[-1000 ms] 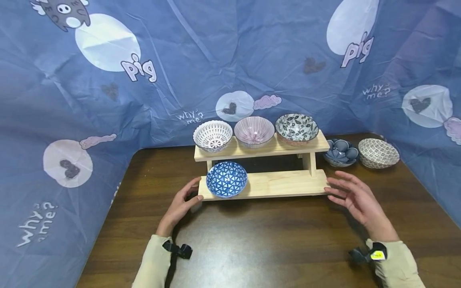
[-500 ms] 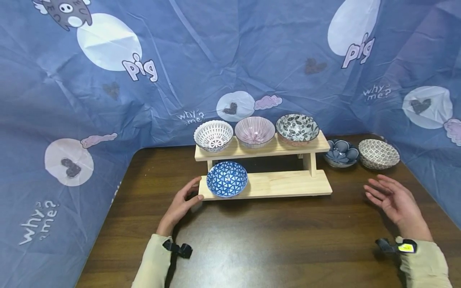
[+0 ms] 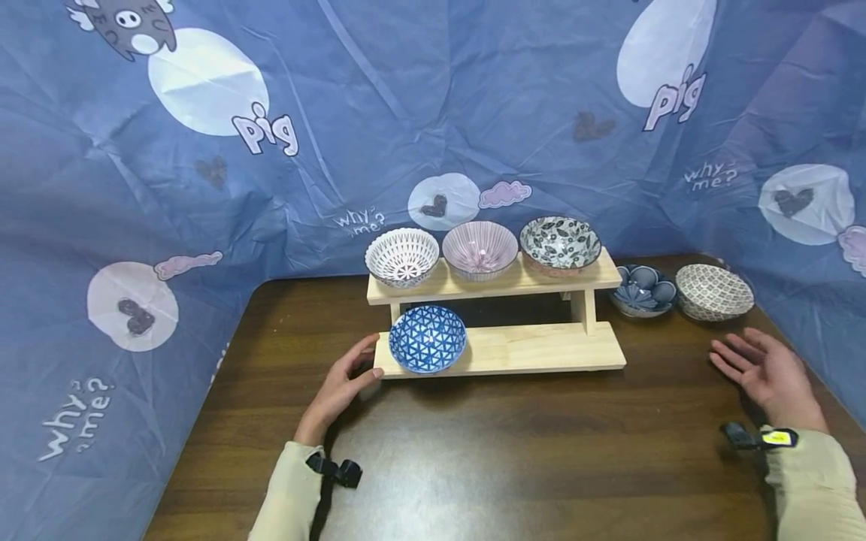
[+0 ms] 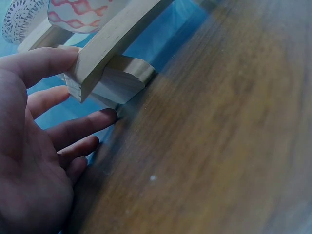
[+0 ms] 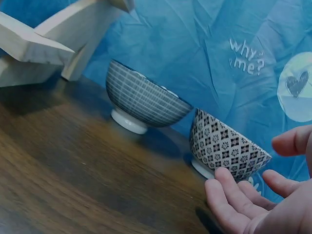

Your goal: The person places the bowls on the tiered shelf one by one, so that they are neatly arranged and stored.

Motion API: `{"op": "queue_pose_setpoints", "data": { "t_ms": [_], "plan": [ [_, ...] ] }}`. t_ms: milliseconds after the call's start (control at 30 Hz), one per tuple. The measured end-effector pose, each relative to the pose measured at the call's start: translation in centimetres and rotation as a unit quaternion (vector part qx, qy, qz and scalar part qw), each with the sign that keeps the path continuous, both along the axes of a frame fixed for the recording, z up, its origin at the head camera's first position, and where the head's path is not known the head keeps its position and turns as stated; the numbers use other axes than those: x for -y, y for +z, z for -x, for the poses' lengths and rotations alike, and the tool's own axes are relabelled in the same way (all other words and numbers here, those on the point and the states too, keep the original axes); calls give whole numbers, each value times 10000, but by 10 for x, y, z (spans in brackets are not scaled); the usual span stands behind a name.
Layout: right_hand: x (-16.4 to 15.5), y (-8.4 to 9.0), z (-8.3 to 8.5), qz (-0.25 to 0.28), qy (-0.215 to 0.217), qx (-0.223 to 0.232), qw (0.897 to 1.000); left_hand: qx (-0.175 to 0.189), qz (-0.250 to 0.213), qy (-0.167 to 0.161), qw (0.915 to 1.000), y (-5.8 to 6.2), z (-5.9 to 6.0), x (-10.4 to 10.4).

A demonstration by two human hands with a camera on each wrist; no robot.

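Observation:
A two-tier wooden shelf (image 3: 534, 347) stands mid-table. My left hand (image 3: 361, 362) rests at its lower left corner, thumb on the board end (image 4: 92, 58) and straight fingers (image 4: 83, 127) lying on the table beside the shelf foot. A blue triangle-pattern bowl (image 3: 427, 339) sits on the lower tier just right of that hand. My right hand (image 3: 737, 355) hovers open and holding nothing over the table's right side. Its fingers (image 5: 229, 195) are close in front of a brown check-pattern bowl (image 3: 713, 291) (image 5: 225, 146).
The top tier carries a white patterned bowl (image 3: 402, 255), a pink striped bowl (image 3: 479, 249) and a black floral bowl (image 3: 560, 242). A dark blue bowl (image 3: 643, 288) (image 5: 144, 100) stands left of the check bowl. Blue printed cloth (image 3: 433, 113) walls the table's back and sides.
My right hand has left the shelf's right end and swung right toward the check-pattern bowl. The left hand and the bowls have stayed put.

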State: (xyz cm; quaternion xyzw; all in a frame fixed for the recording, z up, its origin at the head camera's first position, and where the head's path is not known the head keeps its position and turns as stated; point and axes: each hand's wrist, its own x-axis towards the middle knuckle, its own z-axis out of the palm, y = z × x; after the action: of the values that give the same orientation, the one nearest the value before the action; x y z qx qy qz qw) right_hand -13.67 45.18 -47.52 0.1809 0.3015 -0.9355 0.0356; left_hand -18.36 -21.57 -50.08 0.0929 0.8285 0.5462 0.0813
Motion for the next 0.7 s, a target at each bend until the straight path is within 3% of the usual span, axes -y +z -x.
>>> {"op": "queue_pose_setpoints", "data": {
  "t_ms": [367,533,700],
  "plan": [
    [-17,0,20,227,359,151,9990,-54,40,39,10000,-1,-1,0],
    [-18,-4,30,-222,563,-345,9976,-87,38,50,9999,-2,-1,-1],
    [-18,-6,39,-152,436,-745,9962,-122,12,58,9999,-1,-1,-1]
  ]
}}
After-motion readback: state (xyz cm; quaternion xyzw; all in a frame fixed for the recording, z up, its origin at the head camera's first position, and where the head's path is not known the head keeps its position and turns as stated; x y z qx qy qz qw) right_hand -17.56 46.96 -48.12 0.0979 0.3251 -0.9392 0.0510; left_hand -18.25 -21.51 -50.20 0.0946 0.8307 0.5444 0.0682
